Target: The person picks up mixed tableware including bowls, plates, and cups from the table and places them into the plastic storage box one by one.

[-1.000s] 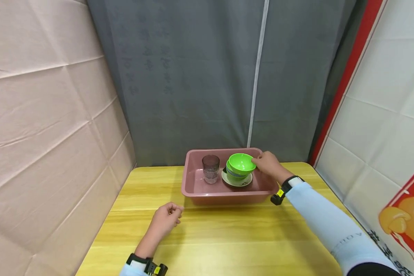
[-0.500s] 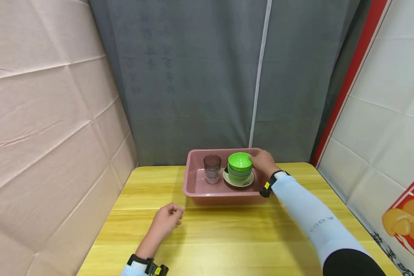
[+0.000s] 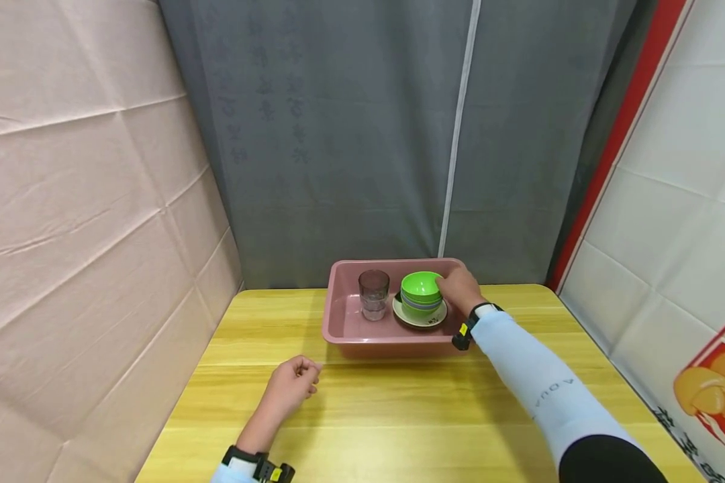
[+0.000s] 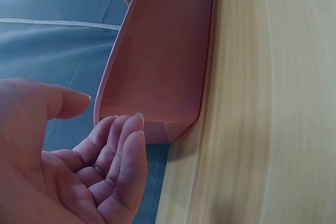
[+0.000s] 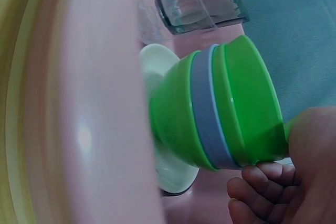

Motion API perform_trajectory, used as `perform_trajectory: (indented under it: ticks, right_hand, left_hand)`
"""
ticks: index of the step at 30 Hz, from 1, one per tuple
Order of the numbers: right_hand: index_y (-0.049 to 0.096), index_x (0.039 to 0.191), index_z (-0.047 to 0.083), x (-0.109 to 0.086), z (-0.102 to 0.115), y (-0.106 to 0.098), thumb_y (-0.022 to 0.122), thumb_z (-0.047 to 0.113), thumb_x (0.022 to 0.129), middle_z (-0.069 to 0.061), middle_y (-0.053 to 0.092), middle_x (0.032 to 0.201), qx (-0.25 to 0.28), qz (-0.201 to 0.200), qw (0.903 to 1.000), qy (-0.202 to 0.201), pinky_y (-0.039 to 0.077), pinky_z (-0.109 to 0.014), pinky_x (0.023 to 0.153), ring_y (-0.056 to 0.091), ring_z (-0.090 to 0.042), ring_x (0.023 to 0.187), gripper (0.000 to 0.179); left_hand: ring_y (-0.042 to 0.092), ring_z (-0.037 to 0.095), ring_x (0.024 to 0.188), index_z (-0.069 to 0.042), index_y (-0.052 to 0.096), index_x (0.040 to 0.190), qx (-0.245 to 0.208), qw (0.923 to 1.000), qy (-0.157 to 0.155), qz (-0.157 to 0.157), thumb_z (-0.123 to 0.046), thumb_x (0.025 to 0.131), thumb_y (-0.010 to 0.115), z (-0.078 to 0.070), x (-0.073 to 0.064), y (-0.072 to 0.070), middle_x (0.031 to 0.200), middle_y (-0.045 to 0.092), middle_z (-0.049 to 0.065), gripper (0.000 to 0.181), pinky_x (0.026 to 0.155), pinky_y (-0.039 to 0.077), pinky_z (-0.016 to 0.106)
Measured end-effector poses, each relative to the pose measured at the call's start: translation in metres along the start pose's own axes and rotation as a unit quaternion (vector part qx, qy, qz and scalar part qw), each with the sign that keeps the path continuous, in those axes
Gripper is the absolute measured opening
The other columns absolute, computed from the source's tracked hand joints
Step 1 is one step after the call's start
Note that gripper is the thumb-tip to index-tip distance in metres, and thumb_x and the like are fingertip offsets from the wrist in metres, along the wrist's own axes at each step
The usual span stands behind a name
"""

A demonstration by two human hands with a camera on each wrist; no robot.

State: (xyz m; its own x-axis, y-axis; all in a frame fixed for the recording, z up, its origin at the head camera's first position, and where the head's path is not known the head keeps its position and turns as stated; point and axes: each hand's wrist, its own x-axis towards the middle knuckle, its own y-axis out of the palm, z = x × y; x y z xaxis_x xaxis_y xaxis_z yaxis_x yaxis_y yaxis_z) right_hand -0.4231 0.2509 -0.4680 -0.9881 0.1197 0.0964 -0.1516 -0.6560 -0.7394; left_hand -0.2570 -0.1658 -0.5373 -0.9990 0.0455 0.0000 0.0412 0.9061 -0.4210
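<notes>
A stack of nested bowls stands on a white plate (image 3: 441, 318) inside the pink basin (image 3: 368, 350). The top green bowl (image 3: 421, 284) sits in a blue-grey bowl (image 5: 206, 106), with another green bowl (image 5: 176, 109) below. My right hand (image 3: 461, 291) pinches the top bowl's rim at its right side; in the right wrist view the fingers lie against the outside and part of the thumb is hidden. My left hand (image 3: 293, 386) hovers above the table in front of the basin, fingers loosely curled with nothing in them.
Two stacked glasses (image 3: 374, 295), the upper one dark-tinted, stand left of the bowls in the basin. A dark plate rim shows under the white plate. The basin rests on a wooden table (image 3: 387, 416), before a grey curtain (image 3: 338, 134).
My right hand has moved left and down with the top green bowl, which now sits level in the stack instead of tilted above it. The left hand has stayed in place.
</notes>
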Motion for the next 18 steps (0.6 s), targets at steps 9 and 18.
perform_trajectory:
  ticks: [9, 18]
  right_hand:
    - [0.073, 0.082, 0.005, -0.0008, -0.0059, 0.0035, 0.055, 0.028, 0.113, -0.003, 0.051, 0.063, -0.04, 0.0, 0.9991, -0.016, 0.049, -0.042, 0.075, 0.063, -0.027, 0.07, 0.042]
    - [0.073, 0.082, 0.004, -0.0007, -0.0101, 0.0109, 0.054, 0.028, 0.113, -0.005, 0.052, 0.064, -0.049, -0.008, 0.9986, -0.02, 0.048, -0.041, 0.072, 0.063, -0.028, 0.07, 0.043]
  left_hand:
    - [0.07, 0.02, 0.079, 0.0, 0.071, 0.108, 0.002, 1.0, -0.003, -0.002, -0.026, 0.113, 0.067, 0.0019, 0.0007, -0.0002, 0.093, 0.069, 0.007, 0.027, 0.072, 0.063, 0.035]
    - [0.07, 0.021, 0.08, 0.001, 0.072, 0.111, -0.005, 1.0, -0.007, 0.001, -0.027, 0.112, 0.068, 0.0012, 0.0033, 0.0003, 0.094, 0.069, 0.008, 0.028, 0.071, 0.063, 0.035]
